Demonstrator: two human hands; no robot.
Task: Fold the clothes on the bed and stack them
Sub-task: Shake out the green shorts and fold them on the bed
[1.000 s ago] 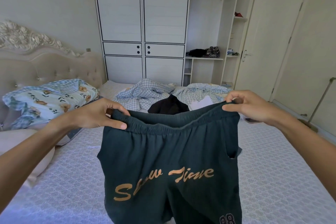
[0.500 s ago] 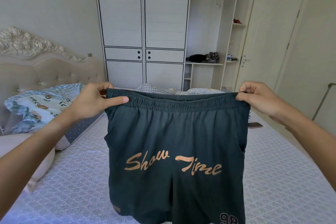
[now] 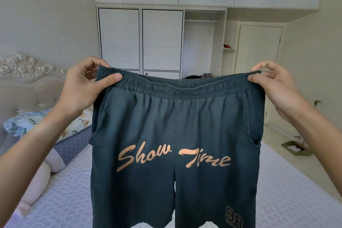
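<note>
Dark green shorts (image 3: 174, 126) with orange "Show Time" lettering and a "98" mark hang spread out in the air in front of me, above the bed (image 3: 61, 196). My left hand (image 3: 83, 87) pinches the left end of the elastic waistband. My right hand (image 3: 273, 87) pinches the right end. The waistband is stretched nearly straight between them, and both legs hang down freely. The shorts hide the other clothes on the bed behind them.
Pillows (image 3: 55, 131) and a tufted headboard (image 3: 24, 87) lie at the left. A white wardrobe (image 3: 140, 39) stands behind, with an open shelf section (image 3: 201, 46) and a closed door (image 3: 259, 50) to its right. A small open box (image 3: 294, 147) sits on the floor at right.
Both hands have lifted the shorts higher and pulled the waistband wider and flatter. My view has tilted up, so the clothes pile on the bed is now hidden behind the shorts.
</note>
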